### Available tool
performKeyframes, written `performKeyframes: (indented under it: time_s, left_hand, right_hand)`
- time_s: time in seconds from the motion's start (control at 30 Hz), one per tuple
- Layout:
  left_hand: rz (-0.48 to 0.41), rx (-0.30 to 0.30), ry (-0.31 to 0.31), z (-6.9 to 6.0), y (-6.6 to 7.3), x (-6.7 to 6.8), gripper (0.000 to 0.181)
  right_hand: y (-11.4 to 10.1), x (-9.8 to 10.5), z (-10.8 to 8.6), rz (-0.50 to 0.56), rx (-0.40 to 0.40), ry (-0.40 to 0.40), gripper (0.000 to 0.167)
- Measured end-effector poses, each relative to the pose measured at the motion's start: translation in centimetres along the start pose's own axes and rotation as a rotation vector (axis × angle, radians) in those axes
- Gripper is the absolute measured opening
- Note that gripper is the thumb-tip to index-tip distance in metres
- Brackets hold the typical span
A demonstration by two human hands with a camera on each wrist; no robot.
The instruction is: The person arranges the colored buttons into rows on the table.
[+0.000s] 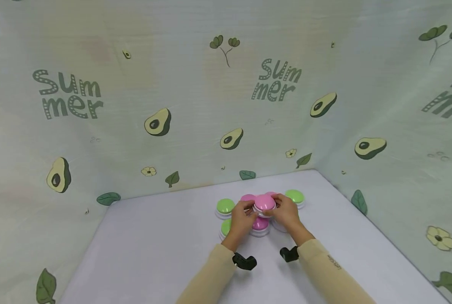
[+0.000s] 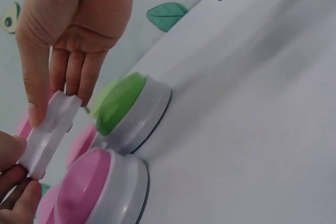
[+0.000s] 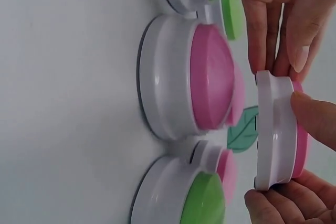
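Both hands hold one push button [image 1: 265, 202] with a pink dome and white base, raised above the table among other buttons. My left hand [image 1: 242, 221] grips its left rim, thumb and fingers bent around the edge. On the opposite rim, my right hand [image 1: 288, 213] pinches it between thumb and fingers. The right wrist view shows the white base [image 3: 275, 129] tilted on edge in that rotated picture. Just below the held button stands a darker pink button [image 1: 260, 224], apart from it. Green buttons [image 1: 225, 206] flank the group, and a pink button [image 1: 247, 197] is partly hidden behind.
A further green button [image 1: 295, 196] stands at the back right, and another green one [image 1: 226, 227] sits beside the left hand. The white table [image 1: 153, 249] extends to both sides. Behind it hangs a cloth backdrop [image 1: 195, 160] printed with avocados and leaves.
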State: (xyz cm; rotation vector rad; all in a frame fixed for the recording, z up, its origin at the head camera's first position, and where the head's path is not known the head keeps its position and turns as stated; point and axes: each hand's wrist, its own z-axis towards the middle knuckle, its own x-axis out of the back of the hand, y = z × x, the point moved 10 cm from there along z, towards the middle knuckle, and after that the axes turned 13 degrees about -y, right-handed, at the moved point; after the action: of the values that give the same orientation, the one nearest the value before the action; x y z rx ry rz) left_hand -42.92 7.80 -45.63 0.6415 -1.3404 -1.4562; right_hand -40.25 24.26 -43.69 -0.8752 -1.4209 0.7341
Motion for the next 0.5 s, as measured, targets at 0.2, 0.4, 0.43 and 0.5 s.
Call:
performKeyframes:
  time_s: [0.2,0.4,0.43,0.5]
  left_hand:
    - [-0.025,-0.076,-0.021,0.6,0.7,-2.5,0.043]
    - [0.026,-0.108,-0.064,1.1,1.3,-5.5,0.044]
    - [0.026,-0.104,-0.077,1.1,1.3,-6.0,0.044]
    - [0.039,-0.095,-0.100,1.2,1.5,-7.0,0.043]
  right_hand:
    - [1.9,2.0,0.0,0.024,-0.022,-0.002,0.070]
    - [3.8,4.1,-0.3,0.015,-0.049,0.013,0.072]
    - [4.0,4.5,-0.4,0.009,-0.054,0.015,0.072]
    - [4.6,5.1,-0.6,0.011,-0.066,0.016,0.074]
